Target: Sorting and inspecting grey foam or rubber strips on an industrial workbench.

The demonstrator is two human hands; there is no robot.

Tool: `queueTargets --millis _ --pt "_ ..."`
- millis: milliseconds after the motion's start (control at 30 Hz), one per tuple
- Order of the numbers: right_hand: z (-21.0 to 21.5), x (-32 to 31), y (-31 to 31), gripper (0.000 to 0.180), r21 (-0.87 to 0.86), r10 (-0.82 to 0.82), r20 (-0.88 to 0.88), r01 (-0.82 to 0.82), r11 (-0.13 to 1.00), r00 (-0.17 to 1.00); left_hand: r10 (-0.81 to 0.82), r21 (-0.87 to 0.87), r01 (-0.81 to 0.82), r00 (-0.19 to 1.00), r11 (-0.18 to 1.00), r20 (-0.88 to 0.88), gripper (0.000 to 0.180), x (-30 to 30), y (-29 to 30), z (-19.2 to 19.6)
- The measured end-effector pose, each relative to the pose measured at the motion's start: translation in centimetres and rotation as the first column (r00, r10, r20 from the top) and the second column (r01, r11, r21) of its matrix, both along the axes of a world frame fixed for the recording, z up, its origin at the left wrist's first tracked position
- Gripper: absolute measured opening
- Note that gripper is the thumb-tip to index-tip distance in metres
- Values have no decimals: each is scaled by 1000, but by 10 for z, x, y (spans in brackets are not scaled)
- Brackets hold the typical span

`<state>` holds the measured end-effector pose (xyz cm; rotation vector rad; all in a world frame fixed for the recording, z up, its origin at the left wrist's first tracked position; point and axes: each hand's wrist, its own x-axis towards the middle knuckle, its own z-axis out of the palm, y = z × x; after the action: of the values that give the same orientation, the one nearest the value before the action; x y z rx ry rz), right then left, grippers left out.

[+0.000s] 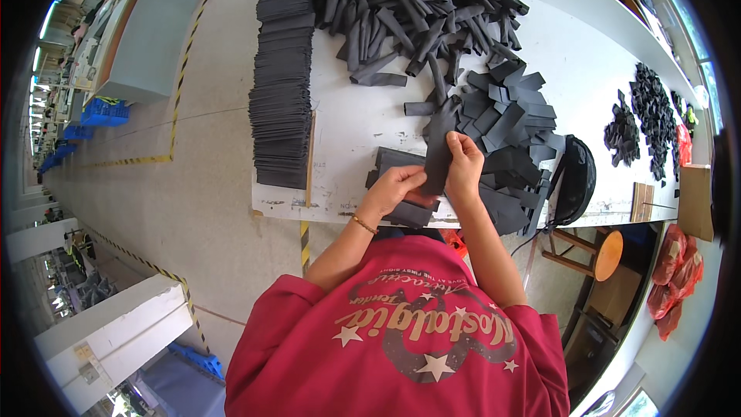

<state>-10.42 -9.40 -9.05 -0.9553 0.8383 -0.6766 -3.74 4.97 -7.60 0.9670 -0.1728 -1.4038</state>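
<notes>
Between my hands, close to the table's near edge, a dark grey fabric strip (438, 156) is held roughly upright. My right hand (465, 167) pinches its right side, thumb in front, with the other fingers partly hidden. My left hand (395, 191) is closed at the strip's lower left edge, fingertips pressed together. Flat dark pieces (395, 159) lie beneath and beside my left hand. To the right of my right hand spreads a loose heap of flat dark pieces (505, 120). Farther off is a big pile of rolled dark strips (409, 8).
A long, tightly packed row of dark pieces (284, 77) lines the white table's (351, 120) left edge. A black mesh-like item (575, 181) sits at the near right. Dark bundles (654, 108) lie farther right. A wooden stool (607, 255) stands below the table.
</notes>
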Motion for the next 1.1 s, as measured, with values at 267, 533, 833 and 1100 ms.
queueTargets --millis 267,533,833,1100 --pt "-8 2 0 16 -29 -47 9 47 998 999 133 52 -151 957 987 258 23 5 -3 -15" --pt "0 -4 -6 22 108 -27 54 21 994 998 138 33 -147 972 989 192 21 -1 7 -12" --pt "-6 -14 -9 20 73 230 -48 -227 971 972 106 36 -114 979 993 174 20 -5 6 -12" --pt "10 -19 1 23 -140 455 -190 -483 864 870 164 -32 -161 963 986 213 37 23 9 -3"
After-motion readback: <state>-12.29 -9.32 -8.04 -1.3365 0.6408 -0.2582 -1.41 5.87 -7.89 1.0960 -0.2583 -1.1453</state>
